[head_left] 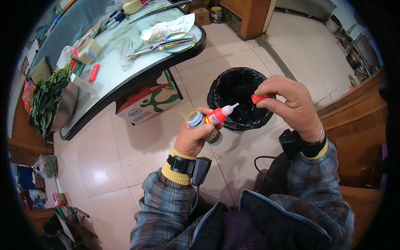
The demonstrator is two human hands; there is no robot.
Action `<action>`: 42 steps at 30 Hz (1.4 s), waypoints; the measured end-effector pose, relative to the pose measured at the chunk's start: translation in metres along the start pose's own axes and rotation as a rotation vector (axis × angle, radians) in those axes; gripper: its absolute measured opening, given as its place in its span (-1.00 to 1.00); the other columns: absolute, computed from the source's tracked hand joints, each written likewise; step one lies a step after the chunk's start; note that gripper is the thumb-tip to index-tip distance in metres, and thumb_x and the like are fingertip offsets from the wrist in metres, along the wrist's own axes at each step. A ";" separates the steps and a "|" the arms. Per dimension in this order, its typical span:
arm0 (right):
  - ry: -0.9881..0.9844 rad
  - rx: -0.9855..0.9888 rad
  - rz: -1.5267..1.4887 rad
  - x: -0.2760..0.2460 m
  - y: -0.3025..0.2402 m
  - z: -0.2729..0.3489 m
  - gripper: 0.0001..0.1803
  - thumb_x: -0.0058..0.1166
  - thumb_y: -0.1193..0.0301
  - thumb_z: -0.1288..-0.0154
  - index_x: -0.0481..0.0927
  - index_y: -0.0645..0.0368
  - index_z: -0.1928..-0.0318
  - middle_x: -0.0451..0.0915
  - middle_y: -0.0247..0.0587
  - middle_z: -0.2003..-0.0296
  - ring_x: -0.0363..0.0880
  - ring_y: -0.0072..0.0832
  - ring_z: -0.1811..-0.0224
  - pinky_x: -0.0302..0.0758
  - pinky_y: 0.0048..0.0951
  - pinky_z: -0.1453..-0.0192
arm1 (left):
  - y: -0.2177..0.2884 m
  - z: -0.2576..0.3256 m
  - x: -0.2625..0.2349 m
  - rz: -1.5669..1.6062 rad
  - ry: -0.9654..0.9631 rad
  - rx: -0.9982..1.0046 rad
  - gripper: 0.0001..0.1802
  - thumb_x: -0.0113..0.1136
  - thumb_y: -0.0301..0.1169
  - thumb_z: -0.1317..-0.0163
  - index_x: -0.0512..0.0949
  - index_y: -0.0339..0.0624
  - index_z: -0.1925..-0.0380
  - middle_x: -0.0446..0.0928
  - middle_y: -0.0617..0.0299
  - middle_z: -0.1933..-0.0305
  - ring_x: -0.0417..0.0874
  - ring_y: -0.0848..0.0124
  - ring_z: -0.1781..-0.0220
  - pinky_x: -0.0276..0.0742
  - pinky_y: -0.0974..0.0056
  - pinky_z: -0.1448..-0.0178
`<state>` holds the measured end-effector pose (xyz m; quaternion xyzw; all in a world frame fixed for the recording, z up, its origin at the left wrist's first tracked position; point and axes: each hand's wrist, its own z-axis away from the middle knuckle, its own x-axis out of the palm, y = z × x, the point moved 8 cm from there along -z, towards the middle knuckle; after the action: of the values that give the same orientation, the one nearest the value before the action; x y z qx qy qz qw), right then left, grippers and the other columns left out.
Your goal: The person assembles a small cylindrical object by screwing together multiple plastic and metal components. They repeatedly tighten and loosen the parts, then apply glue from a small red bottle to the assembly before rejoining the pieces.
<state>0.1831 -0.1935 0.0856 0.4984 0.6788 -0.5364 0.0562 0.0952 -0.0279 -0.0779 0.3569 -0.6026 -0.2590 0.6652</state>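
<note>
My left hand (191, 138) is closed around two things at once. One is a small red glue bottle (216, 116) with a pale pink collar and a thin white nozzle pointing up to the right. Beside it in the same grip is a cylindrical container (201, 123) with a light blue band and a yellowish, translucent top; its kind I cannot make out. My right hand (289, 102) pinches a small red cap (259, 98) between thumb and fingers, apart from the nozzle. Both hands are above the near side of a bin (216, 93) lined with a black bag.
A glass-topped table (118, 71) with a dark rim stands at the left, bearing scissors (166, 44), crumpled white tissue (168, 28), a red stick-shaped thing (94, 73) and a metal bowl of leafy greens (66, 106). Under it sits a printed carton (149, 104). Wooden furniture (354, 133) lies at the right.
</note>
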 end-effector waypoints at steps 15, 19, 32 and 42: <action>-0.018 -0.105 0.076 0.008 -0.015 -0.004 -0.86 0.20 0.55 -0.20 0.64 0.21 0.20 0.61 -0.19 0.32 0.59 -0.31 0.26 0.52 -0.42 0.17 | -0.008 -0.004 -0.001 0.013 -0.020 0.002 -0.47 0.48 -0.45 0.04 0.48 -0.18 0.04 0.58 0.08 0.04 0.68 0.21 0.10 0.61 0.13 -0.02; -0.037 -0.169 0.059 0.015 -0.027 -0.004 -0.86 0.21 0.57 -0.18 0.65 0.21 0.21 0.61 -0.20 0.31 0.58 -0.32 0.26 0.52 -0.41 0.17 | -0.008 -0.003 -0.003 0.016 -0.014 0.000 -0.47 0.48 -0.45 0.05 0.48 -0.16 0.04 0.57 0.09 0.06 0.67 0.20 0.09 0.61 0.12 -0.03; -0.088 -0.151 0.095 0.017 -0.032 -0.002 -0.86 0.23 0.56 -0.15 0.64 0.17 0.25 0.55 -0.21 0.37 0.54 -0.27 0.31 0.48 -0.36 0.22 | -0.005 0.002 0.000 0.001 -0.045 0.017 -0.46 0.49 -0.46 0.07 0.49 -0.13 0.04 0.53 0.09 0.01 0.67 0.22 0.08 0.60 0.19 0.00; -0.083 -0.196 0.088 0.012 -0.038 -0.001 -0.82 0.21 0.61 -0.14 0.67 0.21 0.20 0.59 -0.20 0.34 0.56 -0.33 0.28 0.49 -0.40 0.19 | -0.007 0.006 0.011 0.065 -0.198 0.011 -0.48 0.47 -0.46 0.04 0.48 -0.08 0.04 0.52 0.06 0.00 0.64 0.23 0.06 0.55 0.18 0.00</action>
<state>0.1498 -0.1823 0.1046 0.4971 0.7026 -0.4846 0.1563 0.0916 -0.0413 -0.0764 0.3135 -0.6780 -0.2682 0.6084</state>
